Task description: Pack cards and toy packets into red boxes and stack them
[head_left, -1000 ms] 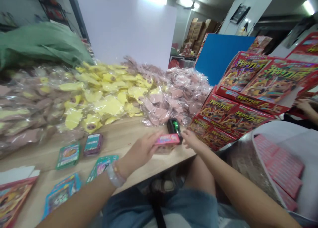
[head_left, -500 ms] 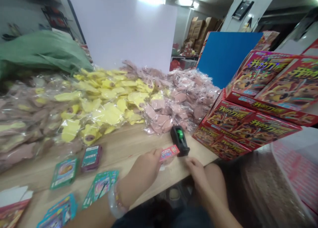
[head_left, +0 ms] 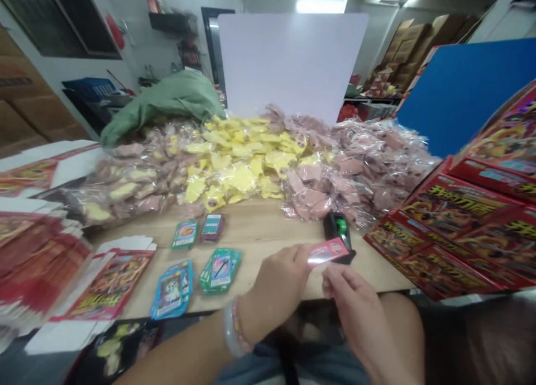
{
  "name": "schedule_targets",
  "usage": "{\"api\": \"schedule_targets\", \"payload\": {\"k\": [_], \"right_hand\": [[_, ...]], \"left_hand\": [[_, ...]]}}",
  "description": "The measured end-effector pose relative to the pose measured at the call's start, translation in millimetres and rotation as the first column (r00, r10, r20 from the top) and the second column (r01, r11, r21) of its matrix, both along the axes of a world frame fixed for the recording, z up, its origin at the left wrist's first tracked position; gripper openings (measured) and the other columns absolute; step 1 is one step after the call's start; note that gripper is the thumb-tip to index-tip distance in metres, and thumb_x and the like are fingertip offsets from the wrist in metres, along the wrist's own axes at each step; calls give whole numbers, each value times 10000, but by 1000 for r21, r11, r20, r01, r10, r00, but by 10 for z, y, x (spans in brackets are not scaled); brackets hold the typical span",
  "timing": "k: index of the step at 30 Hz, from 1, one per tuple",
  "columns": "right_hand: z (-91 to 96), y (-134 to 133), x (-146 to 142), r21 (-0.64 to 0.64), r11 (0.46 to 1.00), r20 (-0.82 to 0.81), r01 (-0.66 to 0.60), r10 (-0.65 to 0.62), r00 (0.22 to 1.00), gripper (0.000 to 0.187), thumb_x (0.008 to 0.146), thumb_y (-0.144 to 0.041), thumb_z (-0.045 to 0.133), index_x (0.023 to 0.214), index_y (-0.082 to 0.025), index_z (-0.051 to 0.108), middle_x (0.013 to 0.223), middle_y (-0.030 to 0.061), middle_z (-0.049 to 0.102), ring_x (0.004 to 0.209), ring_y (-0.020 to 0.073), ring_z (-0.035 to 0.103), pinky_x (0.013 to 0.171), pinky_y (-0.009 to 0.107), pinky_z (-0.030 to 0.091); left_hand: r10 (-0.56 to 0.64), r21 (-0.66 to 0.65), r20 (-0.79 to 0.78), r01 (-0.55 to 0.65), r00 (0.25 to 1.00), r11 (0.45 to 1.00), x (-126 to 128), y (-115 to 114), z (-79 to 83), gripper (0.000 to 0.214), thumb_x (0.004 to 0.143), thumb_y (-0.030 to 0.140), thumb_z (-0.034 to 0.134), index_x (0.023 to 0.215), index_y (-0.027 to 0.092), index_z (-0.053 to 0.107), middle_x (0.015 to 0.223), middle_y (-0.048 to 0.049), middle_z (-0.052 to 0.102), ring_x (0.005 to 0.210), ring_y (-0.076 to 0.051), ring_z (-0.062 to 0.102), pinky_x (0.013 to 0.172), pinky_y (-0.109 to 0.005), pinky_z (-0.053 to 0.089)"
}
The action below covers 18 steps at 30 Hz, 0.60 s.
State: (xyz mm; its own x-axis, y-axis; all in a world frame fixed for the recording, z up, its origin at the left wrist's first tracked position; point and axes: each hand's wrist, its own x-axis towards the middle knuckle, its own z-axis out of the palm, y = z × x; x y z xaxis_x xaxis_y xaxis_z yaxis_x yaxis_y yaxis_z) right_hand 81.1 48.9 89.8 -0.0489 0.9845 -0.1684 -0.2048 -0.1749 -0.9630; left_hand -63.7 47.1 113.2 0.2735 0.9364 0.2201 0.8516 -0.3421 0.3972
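Note:
My left hand (head_left: 278,279) pinches a small pink packet (head_left: 328,252) with a shiny wrapper, holding it out over the wooden table (head_left: 259,223). My right hand (head_left: 352,301) sits just below the packet, its fingers extended and nearly at the lower edge, with nothing clearly held. A black tape dispenser (head_left: 337,228) with a green core stands right behind the packet, partly hidden by it. Small stacks of green and blue cards (head_left: 219,270) lie to the left of my left hand.
A heap of plastic-bagged yellow and pink soft items (head_left: 259,172) fills the table's far side. Red printed display boxes (head_left: 448,234) stand at the right, and flattened red cartons (head_left: 37,256) lie at the left. The table's near edge runs below my hands.
The view has swung left, showing more of the room. The packet now tilts up to the right, and my right hand has moved closer beneath it.

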Motion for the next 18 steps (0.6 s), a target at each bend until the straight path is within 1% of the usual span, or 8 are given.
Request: {"api": "schedule_targets", "payload": {"k": [2, 3, 5, 8, 10, 13, 16, 18], "right_hand": [[98, -117, 12, 75, 997, 196, 11, -26, 980, 273, 681, -405, 653, 599, -164, 555, 533, -35, 468, 540, 104, 400, 523, 213, 334], [149, -163, 6, 101, 995, 248, 20, -45, 968, 279, 693, -415, 637, 596, -167, 553, 531, -33, 471, 540, 108, 405, 520, 215, 333], [227, -211, -24, 129, 991, 241, 26, -57, 969, 285, 705, -429, 615, 598, -172, 552, 538, -28, 481, 540, 114, 415, 516, 218, 334], [256, -163, -99, 128, 992, 103, -5, -8, 995, 280, 697, -416, 623, 585, -170, 549, 534, -27, 479, 534, 110, 416, 520, 218, 339], [230, -86, -160, 107, 994, 25, 2, -5, 1000, 287, 680, -418, 642, 584, -161, 558, 532, -25, 482, 521, 103, 409, 514, 219, 339], [152, 22, -244, 54, 995, -17, 88, -87, 996, 342, 641, -444, 674, 540, -150, 533, 495, -30, 471, 466, 81, 371, 459, 210, 306], [6, 87, -264, 31, 988, 19, 150, -150, 988, 385, 635, -462, 671, 508, -159, 471, 448, -49, 419, 429, 68, 337, 422, 203, 284], [-132, 90, -207, 46, 987, 94, 153, -157, 983, 343, 640, -472, 650, 611, -164, 502, 490, -45, 446, 452, 85, 383, 436, 209, 332]], "left_hand": [[22, 31, -20, -21, 1000, 999, -57, -11, -19, 252, 864, 205, 431, 1117, 209, 428, 994, -32, 603, 857, -196, 581, 704, -319, 508], [45, 52, -31, -43, 999, 998, -79, -8, -25, 245, 866, 206, 428, 1111, 207, 436, 979, -33, 607, 845, -197, 583, 696, -319, 507], [84, 91, -51, -80, 995, 993, -104, 3, -27, 233, 875, 223, 414, 1105, 202, 449, 954, -37, 613, 826, -199, 585, 684, -320, 505], [60, 127, -79, -49, 995, 991, -95, 3, -1, 258, 881, 241, 405, 1132, 200, 444, 967, -43, 611, 843, -205, 580, 697, -324, 501], [33, 142, -97, -19, 995, 990, -72, -8, 21, 281, 872, 223, 413, 1150, 190, 440, 979, -52, 610, 852, -209, 579, 703, -327, 502], [-1, 196, -115, 24, 993, 980, -47, -29, 39, 314, 860, 179, 411, 1172, 155, 430, 1047, -87, 596, 910, -215, 570, 756, -340, 498], [-50, 221, -111, 74, 993, 972, -50, -74, 51, 329, 848, 140, 405, 1176, 122, 428, 1131, -115, 566, 1002, -224, 540, 825, -351, 476], [-72, 180, -80, 85, 994, 980, -60, -139, 77, 323, 851, 140, 399, 1171, 127, 437, 1136, -112, 567, 1006, -225, 541, 833, -360, 471]]}}
